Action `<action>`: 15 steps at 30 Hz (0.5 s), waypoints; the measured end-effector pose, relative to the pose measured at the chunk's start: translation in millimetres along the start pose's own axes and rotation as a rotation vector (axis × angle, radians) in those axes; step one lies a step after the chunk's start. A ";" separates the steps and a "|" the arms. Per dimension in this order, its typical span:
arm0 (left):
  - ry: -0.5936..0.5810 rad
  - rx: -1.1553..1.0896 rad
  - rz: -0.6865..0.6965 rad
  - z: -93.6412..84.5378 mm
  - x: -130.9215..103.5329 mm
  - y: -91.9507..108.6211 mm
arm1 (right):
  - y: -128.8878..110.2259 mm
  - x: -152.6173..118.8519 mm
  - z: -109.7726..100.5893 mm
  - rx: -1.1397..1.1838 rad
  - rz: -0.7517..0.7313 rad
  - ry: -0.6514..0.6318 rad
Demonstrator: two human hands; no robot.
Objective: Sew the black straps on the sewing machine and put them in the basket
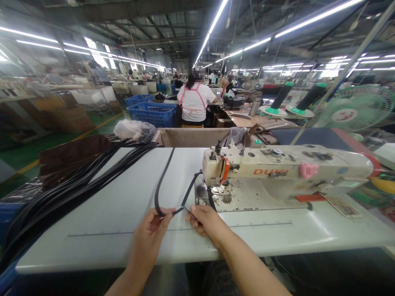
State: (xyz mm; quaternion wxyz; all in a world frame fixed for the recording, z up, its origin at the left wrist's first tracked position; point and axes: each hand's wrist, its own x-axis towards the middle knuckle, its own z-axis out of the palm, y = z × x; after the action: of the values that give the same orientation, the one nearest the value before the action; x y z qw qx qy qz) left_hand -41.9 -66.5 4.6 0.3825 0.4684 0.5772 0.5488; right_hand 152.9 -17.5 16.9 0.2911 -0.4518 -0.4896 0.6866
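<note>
A narrow black strap [158,192] loops over the white sewing table, with my left hand [152,226] pinching it near the front. From there it runs to the right and bends up toward the head of the sewing machine [256,168]. My right hand [205,224] is closed around small thread snips [187,209], mostly hidden by the fingers. Their metal tip meets the strap at its bend, just right of my left fingertips. Whether the blades are cutting it cannot be made out.
A bundle of long black straps [92,174] hangs over the table's [101,250] left side. Behind the table stand a beige fabric-lined bin [191,137] and blue crates [152,115]. A person [194,102] sits beyond. Thread cones [280,98] and a fan [358,111] are at right.
</note>
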 end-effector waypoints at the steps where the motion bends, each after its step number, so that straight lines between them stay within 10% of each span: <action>1: 0.000 0.012 0.003 -1.1 -1.4 0.7 | -1.9 0.9 1.8 -0.004 -0.001 -0.006; 9: 0.035 0.035 0.007 -12.7 -3.9 2.4 | -4.8 1.1 2.0 -0.244 -0.155 0.172; 15: 0.022 0.068 -0.082 -39.9 5.4 -9.4 | 15.7 -35.0 -22.8 -1.298 -0.350 0.640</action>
State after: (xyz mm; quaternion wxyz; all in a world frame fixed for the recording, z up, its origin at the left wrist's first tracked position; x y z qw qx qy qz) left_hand -82.7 -71.9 -0.1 0.3821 0.4509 0.6185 0.5177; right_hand 189.0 -43.1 11.5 0.1991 -0.6263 -0.7527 0.0378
